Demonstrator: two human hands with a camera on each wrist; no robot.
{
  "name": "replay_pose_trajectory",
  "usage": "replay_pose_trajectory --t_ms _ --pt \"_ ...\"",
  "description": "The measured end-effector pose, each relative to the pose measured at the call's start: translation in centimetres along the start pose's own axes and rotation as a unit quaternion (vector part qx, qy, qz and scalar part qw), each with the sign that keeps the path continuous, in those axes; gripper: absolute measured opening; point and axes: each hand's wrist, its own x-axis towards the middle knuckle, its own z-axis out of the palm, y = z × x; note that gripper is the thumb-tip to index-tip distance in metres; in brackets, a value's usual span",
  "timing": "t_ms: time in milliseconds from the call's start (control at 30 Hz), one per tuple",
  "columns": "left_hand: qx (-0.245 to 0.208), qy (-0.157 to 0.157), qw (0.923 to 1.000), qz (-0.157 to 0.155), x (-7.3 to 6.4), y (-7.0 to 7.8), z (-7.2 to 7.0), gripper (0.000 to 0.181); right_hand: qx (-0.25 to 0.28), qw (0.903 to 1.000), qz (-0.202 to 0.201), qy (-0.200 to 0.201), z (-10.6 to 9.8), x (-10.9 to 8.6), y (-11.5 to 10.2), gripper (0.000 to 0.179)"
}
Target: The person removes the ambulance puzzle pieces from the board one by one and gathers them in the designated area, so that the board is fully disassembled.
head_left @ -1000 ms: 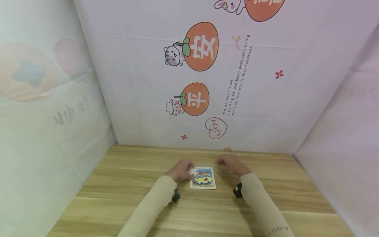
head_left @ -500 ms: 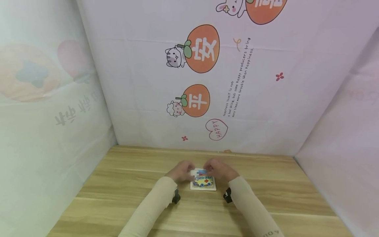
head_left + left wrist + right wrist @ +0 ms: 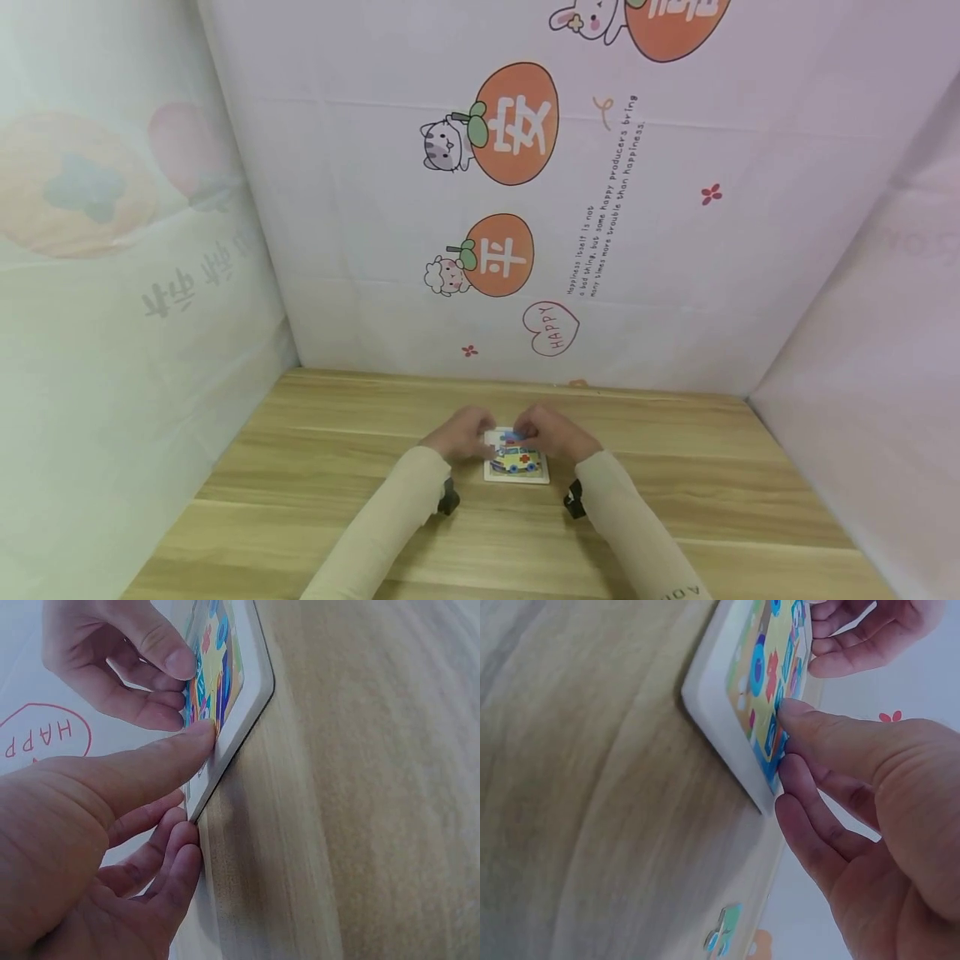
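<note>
A small jigsaw puzzle in a white frame lies on the table, with a yellow ambulance pictured on it. My left hand holds the frame at its left side, thumb over the rim and the other fingers curled along the far edge. At the upper right, my right hand pinches at a blue puzzle piece with thumb and forefinger; how much of it they hold is partly hidden. A pale patch shows in the picture's upper left, between the hands.
One loose green and blue puzzle piece lies on the wooden table beyond the right hand. White printed cloth rises behind the table, and white walls stand at both sides.
My right hand has moved left from beside the loose piece to the puzzle's upper right. In the last half second it has barely shifted. The left hand stays at the frame.
</note>
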Motion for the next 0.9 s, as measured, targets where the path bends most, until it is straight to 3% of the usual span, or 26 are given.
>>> replay_pose_trajectory --t_ms 233,467,733,900 --pt "0.024 -0.001 0.9997 0.001 0.3 0.4 0.2 0.056 -0.015 0.9999 0.004 0.005 -0.1 -0.2 0.0 0.016" --pt "0.062 0.008 0.9969 0.047 1.5 0.8 1.2 0.05 -0.003 1.0 -0.002 -0.004 -0.4 -0.2 -0.1 0.011" --pt "0.041 0.007 0.9956 0.084 1.8 1.1 1.9 0.034 0.011 0.9998 -0.006 -0.015 -0.6 0.0 -0.3 0.008" --pt "0.016 0.006 0.9958 0.09 2.0 0.8 1.9 0.029 0.014 0.9998 0.003 -0.016 -0.7 0.2 0.0 0.01"
